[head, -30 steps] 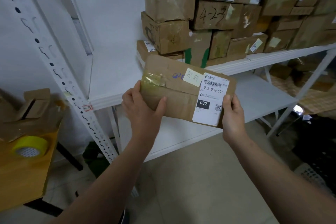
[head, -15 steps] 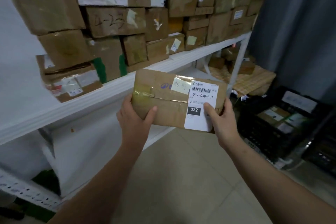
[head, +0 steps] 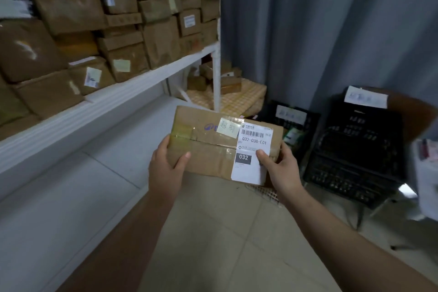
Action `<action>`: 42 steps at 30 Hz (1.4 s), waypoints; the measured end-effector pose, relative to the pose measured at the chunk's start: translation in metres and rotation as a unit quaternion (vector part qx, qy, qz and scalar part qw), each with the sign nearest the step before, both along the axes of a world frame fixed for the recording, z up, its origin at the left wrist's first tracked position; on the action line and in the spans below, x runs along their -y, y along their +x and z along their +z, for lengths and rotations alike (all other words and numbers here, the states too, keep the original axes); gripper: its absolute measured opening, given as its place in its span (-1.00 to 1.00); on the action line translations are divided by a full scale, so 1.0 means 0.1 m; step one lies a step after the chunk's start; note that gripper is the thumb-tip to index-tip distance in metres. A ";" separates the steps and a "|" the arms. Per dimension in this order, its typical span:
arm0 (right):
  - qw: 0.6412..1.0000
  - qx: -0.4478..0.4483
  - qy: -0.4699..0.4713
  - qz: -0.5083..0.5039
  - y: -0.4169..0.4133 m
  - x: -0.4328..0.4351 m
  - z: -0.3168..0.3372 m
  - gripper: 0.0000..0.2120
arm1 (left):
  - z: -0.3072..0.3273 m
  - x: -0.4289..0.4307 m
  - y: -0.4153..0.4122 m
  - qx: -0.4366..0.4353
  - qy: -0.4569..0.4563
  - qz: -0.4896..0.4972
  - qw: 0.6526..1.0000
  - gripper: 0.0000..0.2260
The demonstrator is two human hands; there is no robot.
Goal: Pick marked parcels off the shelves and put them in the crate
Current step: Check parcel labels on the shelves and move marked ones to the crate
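Brown cardboard makes up the parcel point(head: 213, 147), which is held roughly level in mid-air at the middle of the view, above the tiled floor point(head: 225, 232). The left hand point(head: 166, 168) grips its 9 o'clock end, with the fingers point(head: 163, 147) wrapped round the edge and the thumb laid on the top face. The right hand point(head: 282, 168) grips the 3 o'clock end the same way, its thumb pressing on the white shipping label point(head: 253, 147). That label reads 032-038-E01 and carries a black box marked 032. A pale yellow note point(head: 228, 127) with handwriting is stuck at the label's 11 o'clock corner, and clear tape runs along the seam. At 3 o'clock from the parcel, apart from it, two black crates point(head: 355, 149) stand on the floor against a grey curtain point(head: 331, 19), each with a white sheet of paper at its rim. The nearer one may hold a few items, though blur hides what they are. At 10 o'clock a white shelf point(head: 118, 97) is packed with stacked cartons point(head: 71, 7), several of them bearing labels. At 12 o'clock, behind the shelf's post point(head: 216, 83), small boxes lie on a checked yellow cloth point(head: 246, 95).
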State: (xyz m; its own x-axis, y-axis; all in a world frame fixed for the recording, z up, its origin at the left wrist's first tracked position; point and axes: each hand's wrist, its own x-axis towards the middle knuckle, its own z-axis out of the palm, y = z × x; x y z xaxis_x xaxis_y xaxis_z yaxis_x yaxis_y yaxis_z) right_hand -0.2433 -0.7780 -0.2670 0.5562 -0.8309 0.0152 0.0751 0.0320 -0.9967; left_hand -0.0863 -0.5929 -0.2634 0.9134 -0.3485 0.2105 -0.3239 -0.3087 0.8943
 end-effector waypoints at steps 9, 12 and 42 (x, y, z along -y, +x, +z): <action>0.991 -0.076 -0.042 -0.105 0.28 1.42 -0.05 -0.32 | -0.11 1.70 0.64 0.024 0.003 -0.130 0.991 -0.55; 0.986 -0.087 -0.050 -0.130 0.58 1.99 -0.04 -0.28 | -0.17 2.30 1.01 0.005 0.005 -0.168 0.986 -0.54; 0.851 -0.515 0.101 0.013 1.99 4.88 -2.95 -0.28 | -3.12 5.94 2.64 -0.007 0.482 -0.364 0.797 -0.36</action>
